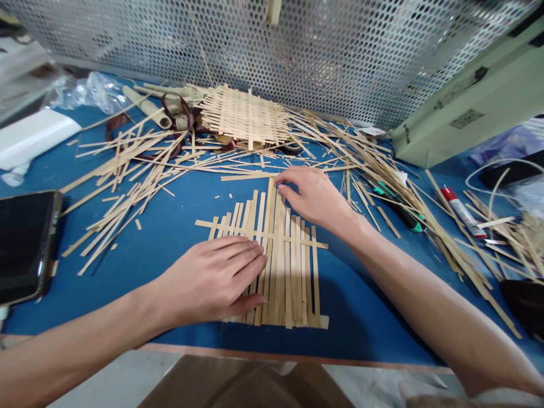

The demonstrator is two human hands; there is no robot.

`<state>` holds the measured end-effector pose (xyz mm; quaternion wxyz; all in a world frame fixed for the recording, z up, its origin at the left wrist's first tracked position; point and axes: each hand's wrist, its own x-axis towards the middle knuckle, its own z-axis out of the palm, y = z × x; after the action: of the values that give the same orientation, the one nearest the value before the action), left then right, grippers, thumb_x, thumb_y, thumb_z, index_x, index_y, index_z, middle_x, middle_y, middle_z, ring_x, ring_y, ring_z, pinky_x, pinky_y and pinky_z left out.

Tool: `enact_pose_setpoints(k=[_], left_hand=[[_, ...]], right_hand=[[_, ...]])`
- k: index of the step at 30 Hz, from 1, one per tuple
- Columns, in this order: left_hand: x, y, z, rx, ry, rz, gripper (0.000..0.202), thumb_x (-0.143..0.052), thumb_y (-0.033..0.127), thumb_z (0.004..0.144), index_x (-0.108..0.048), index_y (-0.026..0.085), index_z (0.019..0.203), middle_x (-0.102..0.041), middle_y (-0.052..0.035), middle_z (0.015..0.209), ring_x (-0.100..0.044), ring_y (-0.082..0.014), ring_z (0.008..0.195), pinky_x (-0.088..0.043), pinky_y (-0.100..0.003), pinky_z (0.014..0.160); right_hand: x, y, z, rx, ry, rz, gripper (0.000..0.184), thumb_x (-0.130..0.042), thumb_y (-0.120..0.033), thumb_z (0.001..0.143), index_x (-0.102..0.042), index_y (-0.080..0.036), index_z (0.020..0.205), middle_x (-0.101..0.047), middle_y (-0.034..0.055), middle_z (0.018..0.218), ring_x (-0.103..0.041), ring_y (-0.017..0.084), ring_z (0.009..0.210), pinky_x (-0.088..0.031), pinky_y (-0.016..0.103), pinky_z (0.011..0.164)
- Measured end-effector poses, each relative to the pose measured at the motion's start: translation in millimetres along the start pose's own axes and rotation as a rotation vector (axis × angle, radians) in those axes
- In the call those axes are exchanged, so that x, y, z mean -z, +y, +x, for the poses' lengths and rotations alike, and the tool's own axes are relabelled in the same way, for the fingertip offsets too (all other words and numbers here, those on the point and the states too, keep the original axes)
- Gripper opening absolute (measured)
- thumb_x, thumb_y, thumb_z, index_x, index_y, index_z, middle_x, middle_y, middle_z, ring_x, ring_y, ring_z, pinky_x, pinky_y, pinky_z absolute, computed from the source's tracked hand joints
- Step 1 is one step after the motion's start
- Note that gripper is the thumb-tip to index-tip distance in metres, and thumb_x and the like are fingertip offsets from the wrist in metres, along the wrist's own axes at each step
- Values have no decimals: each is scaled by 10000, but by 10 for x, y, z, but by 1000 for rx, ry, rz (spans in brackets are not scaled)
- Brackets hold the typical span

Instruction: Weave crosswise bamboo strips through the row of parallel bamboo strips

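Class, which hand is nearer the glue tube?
Right: the right hand is to the left of the glue tube, well apart from it; the left hand is farther left still.

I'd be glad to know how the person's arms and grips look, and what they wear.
The left grip and right grip are bare, with no glove, ring or watch. The left forearm and right forearm are bare; a pale sleeve edge shows by the right.

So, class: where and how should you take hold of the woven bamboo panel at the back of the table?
Take the woven bamboo panel by its near edge, from the front, pinching several crossing strips together: it is a loose open weave, so single protruding ends might pull free.
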<state>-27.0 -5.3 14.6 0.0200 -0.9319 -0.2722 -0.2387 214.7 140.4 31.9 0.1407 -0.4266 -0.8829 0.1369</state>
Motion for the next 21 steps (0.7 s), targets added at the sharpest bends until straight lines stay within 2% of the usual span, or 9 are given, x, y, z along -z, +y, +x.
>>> enact_pose_setpoints(k=[9, 15, 19, 21], left_hand=[[23, 14, -8, -13, -11, -9, 530, -413, 442, 1232, -809, 91, 1230, -869, -140, 1281, -854, -286, 1164, -705, -432, 1090], [-4, 1, 2, -85, -90, -86, 527, -442, 476, 1230, -770, 88, 1372, -810, -136, 1444, -807, -287, 1305, -662, -443, 1173], [-8, -5, -1, -108, -122, -101, 540, -441, 481, 1230, -755, 75, 1398, -781, -144, 1495, -786, -291, 1346, -637, -442, 1204], [-7, -1, -5, -114, -136, -100, 541, -441, 484, 1228, -742, 79, 1423, -759, -145, 1532, -771, -295, 1374, -628, -445, 1210]], right_hand=[[-43, 58, 1, 27, 13, 14, 241, -549, -220, 1083, -780, -211, 1149, -838, 128, 1307, -734, 327, 1245, -517, 483, 1158], [-21, 21, -9, 20, -7, 23, 246, -546, -207, 1071, -773, -190, 1166, -823, 143, 1320, -717, 335, 1266, -490, 464, 1152], [80, 10, -29, -14, -11, 16, 236, -541, -204, 1067, -773, -166, 1091, -816, 175, 1222, -730, 338, 1162, -500, 450, 1044], [144, 13, -49, -22, -42, 18, 235, -546, -193, 1062, -778, -169, 1026, -826, 158, 1118, -744, 320, 1059, -505, 433, 973]])
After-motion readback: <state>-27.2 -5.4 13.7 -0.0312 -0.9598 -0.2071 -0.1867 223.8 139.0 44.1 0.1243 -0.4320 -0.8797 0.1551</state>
